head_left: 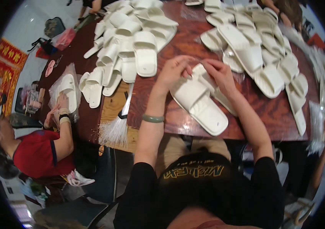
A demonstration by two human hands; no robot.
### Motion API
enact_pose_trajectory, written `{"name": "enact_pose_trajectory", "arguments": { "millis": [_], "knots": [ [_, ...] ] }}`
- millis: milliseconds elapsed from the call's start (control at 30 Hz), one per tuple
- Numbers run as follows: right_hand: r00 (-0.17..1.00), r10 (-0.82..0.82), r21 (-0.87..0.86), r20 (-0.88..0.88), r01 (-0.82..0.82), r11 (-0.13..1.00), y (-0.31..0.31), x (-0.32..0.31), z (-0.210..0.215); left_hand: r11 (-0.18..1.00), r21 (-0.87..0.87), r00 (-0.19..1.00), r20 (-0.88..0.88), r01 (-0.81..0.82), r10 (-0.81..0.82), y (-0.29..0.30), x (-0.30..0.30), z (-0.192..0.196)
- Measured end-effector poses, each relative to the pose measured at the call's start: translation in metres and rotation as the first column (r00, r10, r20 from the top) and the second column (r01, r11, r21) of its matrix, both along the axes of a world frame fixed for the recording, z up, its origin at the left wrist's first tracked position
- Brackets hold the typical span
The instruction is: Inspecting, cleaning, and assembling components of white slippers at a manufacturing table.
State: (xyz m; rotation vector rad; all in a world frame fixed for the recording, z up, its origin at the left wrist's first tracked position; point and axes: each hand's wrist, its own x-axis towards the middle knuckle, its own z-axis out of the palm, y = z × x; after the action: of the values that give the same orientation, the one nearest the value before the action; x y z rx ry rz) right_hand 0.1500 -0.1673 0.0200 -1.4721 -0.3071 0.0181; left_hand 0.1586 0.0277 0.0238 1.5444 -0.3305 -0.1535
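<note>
A pair of white slide slippers [205, 111] lies in front of me on the reddish-brown table, toes pointing away from the far piles and toward my body. Above their far ends, my left hand [175, 71] has its fingers curled and pinched together. My right hand [220, 74] meets it from the other side, thumb and fingers pressed together. Whatever thin thing they hold between them is too small to make out. My right wrist passes over the second slipper and partly covers it.
White slippers are heaped at the far left [146, 53] and far right [242, 49]. A bundle of thin white ties [114, 131] hangs at the table's near-left edge. Clear plastic bags [316, 124] lie at the right. A co-worker in red [42, 152] handles a bagged slipper [67, 91] at the left.
</note>
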Motion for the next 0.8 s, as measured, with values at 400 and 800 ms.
{"name": "enact_pose_trajectory", "arguments": {
  "millis": [400, 800],
  "knots": [
    [0.971, 0.015, -0.460, 0.238, 0.099, 0.882, -0.023, -0.004, 0.000, 0.974, -0.219, 0.993, -0.118, -0.053, 0.027, -0.013, -0.025, 0.009],
    [0.984, 0.159, 0.021, 0.075, -0.161, 0.987, -0.009, 0.000, -0.015, 0.976, -0.212, 0.992, -0.125, -0.057, 0.031, -0.019, -0.018, -0.005]
  ]
}}
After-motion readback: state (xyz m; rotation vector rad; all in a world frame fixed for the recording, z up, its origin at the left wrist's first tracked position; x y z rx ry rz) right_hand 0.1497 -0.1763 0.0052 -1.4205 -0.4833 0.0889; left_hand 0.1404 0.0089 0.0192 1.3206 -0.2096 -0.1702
